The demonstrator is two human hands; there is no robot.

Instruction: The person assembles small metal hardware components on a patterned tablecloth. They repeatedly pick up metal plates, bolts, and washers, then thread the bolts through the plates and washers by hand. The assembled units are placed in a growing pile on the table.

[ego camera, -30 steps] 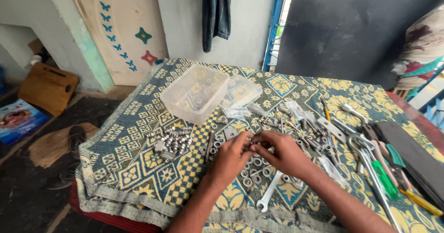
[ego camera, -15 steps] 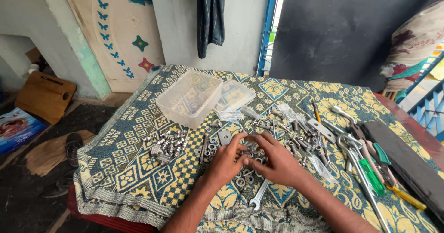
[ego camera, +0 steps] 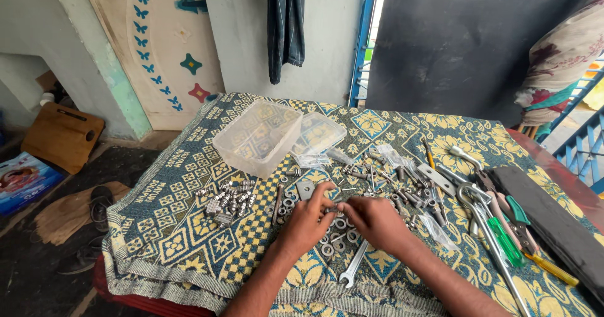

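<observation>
Patterned cloth [ego camera: 189, 241]: washers [ego camera: 333, 241] lie just under both hands' fingers [ego camera: 327, 194].

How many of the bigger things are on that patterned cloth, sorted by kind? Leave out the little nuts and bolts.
Clear plastic box: 1
Clear plastic lid: 1
Spanner by the hands: 1
Green-handled screwdriver: 1
Long dark case: 1
Total: 5
The other tools at the right overlap too much to count.
</observation>
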